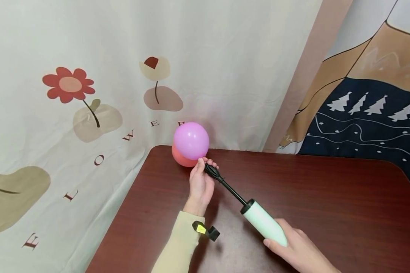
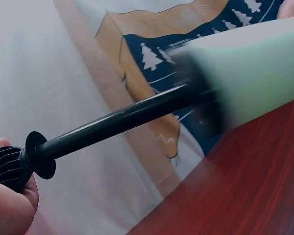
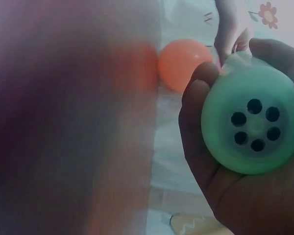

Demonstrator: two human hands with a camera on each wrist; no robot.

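A hand balloon pump slants across the head view, with a pale green barrel (image 1: 264, 223) and a black rod (image 1: 233, 192). My right hand (image 1: 295, 244) grips the barrel; its end with several round holes (image 3: 255, 126) faces the right wrist camera. My left hand (image 1: 201, 182) holds the ribbed black nozzle end (image 2: 7, 166) against a round purple balloon (image 1: 191, 139). The balloon's neck is hidden by the fingers. Behind and below it sits an orange-red balloon (image 1: 182, 159); in the right wrist view this balloon (image 3: 183, 63) appears beside the left hand.
Under both arms lies a dark red-brown table (image 1: 328, 197). A pale curtain (image 1: 225, 68) printed with flowers and letters hangs along its back and left. At the right back hangs a cloth (image 1: 369, 121) with white trees. A small black device (image 1: 206, 230) is strapped on the left sleeve.
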